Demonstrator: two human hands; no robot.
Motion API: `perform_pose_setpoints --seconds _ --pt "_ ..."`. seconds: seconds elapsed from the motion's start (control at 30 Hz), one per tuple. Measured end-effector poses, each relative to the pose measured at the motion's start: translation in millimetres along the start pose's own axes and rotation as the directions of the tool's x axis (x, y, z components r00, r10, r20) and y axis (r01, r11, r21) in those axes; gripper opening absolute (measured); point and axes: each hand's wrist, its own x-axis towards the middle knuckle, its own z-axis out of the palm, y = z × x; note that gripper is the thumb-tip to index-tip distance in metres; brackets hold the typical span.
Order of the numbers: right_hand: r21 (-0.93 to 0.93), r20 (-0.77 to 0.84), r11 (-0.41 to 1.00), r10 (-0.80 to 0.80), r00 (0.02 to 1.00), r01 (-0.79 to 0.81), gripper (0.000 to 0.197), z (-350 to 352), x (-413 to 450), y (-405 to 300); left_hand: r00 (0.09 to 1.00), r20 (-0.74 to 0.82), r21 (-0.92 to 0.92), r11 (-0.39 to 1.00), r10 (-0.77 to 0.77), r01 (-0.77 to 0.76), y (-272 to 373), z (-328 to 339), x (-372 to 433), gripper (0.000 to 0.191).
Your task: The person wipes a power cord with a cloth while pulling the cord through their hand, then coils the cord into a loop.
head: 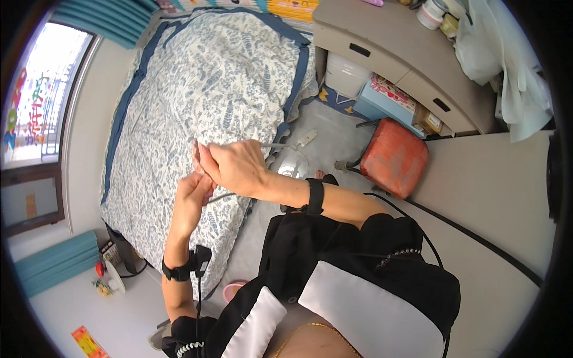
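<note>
My left hand (191, 192) and my right hand (237, 165) meet over the bed (215, 89), fingers bent and pinched together. A grey cable (223, 196) comes out below my left hand, and a grey length (275, 145) shows past the back of my right hand. Both hands seem closed on this cable; the part between the fingers is mostly hidden. Toward the floor, the cable runs near a white plug or socket block (307, 138). Black straps (315, 197) circle both forearms.
A red padded chair (394, 156) stands right of the bed beneath a drawer desk (403, 49). Blue storage boxes (385, 107) sit under the desk. A black cord (474, 237) crosses a pale surface at right. A pink basin (233, 291) is on the floor. A window (40, 94) is at left.
</note>
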Motion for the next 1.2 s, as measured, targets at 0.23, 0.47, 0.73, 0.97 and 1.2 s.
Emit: perform_pose_setpoints --seconds 0.23,0.47,0.73,0.97,1.2 --pt "-0.113 0.16 0.989 -0.081 0.984 0.1 0.041 -20 -7 96 0.987 -0.029 -0.006 0.988 -0.155 0.155 10 -15 -47 0.033" --pt "-0.475 0.038 0.88 0.04 0.998 -0.017 0.034 -67 -10 201 0.979 -0.106 -0.145 0.976 -0.176 0.16 7 -52 -83 0.031" --pt "-0.049 0.114 0.854 0.52 0.846 -0.518 0.049 -60 4 160 0.975 -0.077 -0.323 0.93 -0.209 0.174 13 -60 -77 0.03" --pt "0.196 0.189 0.748 0.606 0.773 -0.634 0.047 -83 16 159 0.986 0.008 -0.331 0.93 -0.168 0.161 22 -55 -62 0.031" --pt "0.417 0.268 0.723 0.482 0.834 -0.552 0.048 -96 36 88 0.995 0.045 -0.335 0.937 -0.091 0.101 38 -40 -43 0.032"
